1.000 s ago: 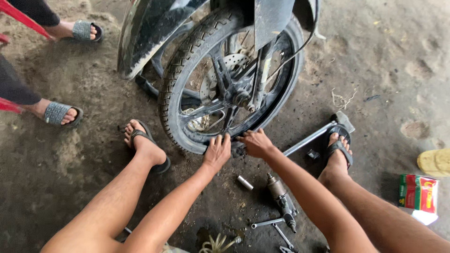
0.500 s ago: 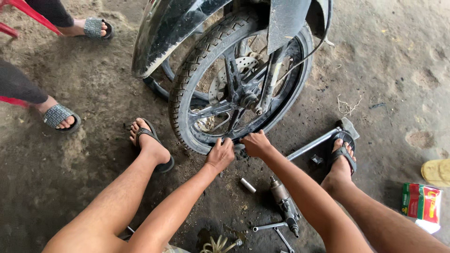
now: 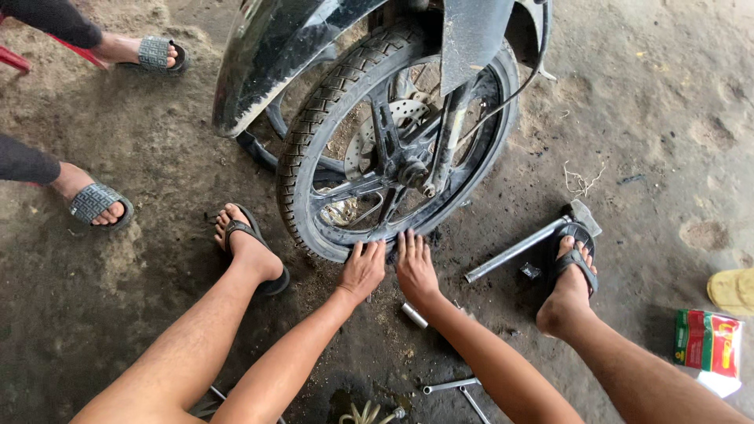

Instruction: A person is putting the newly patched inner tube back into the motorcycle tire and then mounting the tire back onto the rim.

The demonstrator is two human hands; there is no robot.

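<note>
A motorcycle front wheel (image 3: 314,141) with a black knobby tyre and dark spoked rim stands upright on the dirt floor, under a black mudguard (image 3: 267,55). My left hand (image 3: 363,269) and my right hand (image 3: 414,265) lie side by side, fingers flat and spread, pressing on the bottom of the tyre where it meets the ground. Neither hand holds a tool. My two feet in black sandals rest on either side, the left foot (image 3: 250,250) by the tyre, the right foot (image 3: 567,286) beside a long metal hammer (image 3: 528,242).
A small metal socket (image 3: 414,315) lies by my right wrist. Thin wrenches (image 3: 459,390) lie near the bottom edge. A red and green box (image 3: 708,342) sits at the right. Another person's feet in grey slides (image 3: 96,202) stand at the left.
Both hands shifted from gripping the rim's lower edge to lying flat on the tyre's bottom. The camera has come closer to the wheel.
</note>
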